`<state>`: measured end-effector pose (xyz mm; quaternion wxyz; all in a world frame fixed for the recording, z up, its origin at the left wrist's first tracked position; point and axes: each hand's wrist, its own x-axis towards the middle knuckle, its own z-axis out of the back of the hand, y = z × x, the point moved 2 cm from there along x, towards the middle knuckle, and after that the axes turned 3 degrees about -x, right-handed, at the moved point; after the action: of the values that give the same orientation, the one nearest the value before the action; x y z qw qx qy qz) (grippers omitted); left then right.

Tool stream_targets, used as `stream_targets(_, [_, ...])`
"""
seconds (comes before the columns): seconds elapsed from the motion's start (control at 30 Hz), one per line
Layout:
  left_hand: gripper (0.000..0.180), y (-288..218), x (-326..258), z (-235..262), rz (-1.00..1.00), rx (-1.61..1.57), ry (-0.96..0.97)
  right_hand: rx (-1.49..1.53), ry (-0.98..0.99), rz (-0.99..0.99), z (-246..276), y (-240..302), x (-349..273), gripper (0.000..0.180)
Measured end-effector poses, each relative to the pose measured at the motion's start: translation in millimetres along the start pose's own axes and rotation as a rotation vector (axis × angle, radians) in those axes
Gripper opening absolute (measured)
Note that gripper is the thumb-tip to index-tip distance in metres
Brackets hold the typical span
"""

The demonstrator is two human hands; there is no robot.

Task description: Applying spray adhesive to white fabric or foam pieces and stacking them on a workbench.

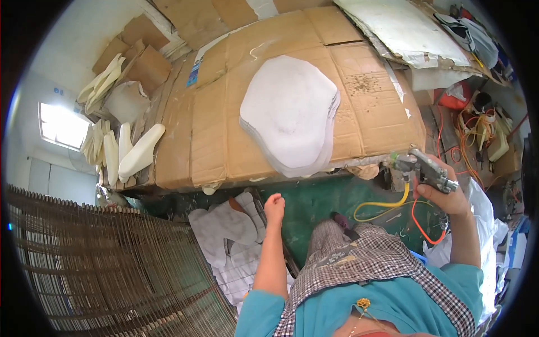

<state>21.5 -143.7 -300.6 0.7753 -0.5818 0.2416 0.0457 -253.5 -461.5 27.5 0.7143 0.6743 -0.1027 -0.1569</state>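
Note:
My right hand [448, 195] is wrapped around a metal spray gun [431, 169], its nozzle end pointing left over the near right edge of the table. A yellow hose [405, 196] and an orange hose [418, 220] hang by the gun. My left hand [274, 210] is in the air in front of the table edge, fingers curled in, with nothing visible in them. Beyond both hands, a stack of pale grey-white cut-out sheets [291, 106] with a rounded, bulging outline lies on the cardboard-covered table [210, 123], touched by neither hand.
A slatted rack [106, 264] stands at lower left, beside grey cut pieces [224, 227]. Cream foot-shaped forms [140, 151] lie at the table's left end. Tangled hoses [469, 132] hang at right, near white plastic sheeting [483, 236]. Flat boards [407, 31] lie at the back right.

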Motion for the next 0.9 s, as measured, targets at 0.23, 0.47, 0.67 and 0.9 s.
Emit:
stream_targets(0.23, [0.031, -67.2, 63.9, -43.2, -0.254, 0.307, -0.152, -0.076, -0.249, 0.073, -2.6, -6.6, 37.1, 0.036])
stream_targets(0.47, [0.03, -79.5, 80.9, -57.1, -0.212, 0.327, -0.189, -0.061, -0.237, 0.042, 11.6, -14.2, 44.4, 0.04])
stream_targets(0.67, [0.028, -98.1, 75.4, -56.4, -0.241, 0.423, -0.323, -0.096, 0.055, 0.01, 19.7, -14.2, 27.0, 0.051])
stream_targets(0.9, [0.029, -107.8, 81.5, -53.2, -0.268, 0.6, -0.355, -0.208, -0.297, 0.037, 37.6, 0.4, 28.1, 0.052])
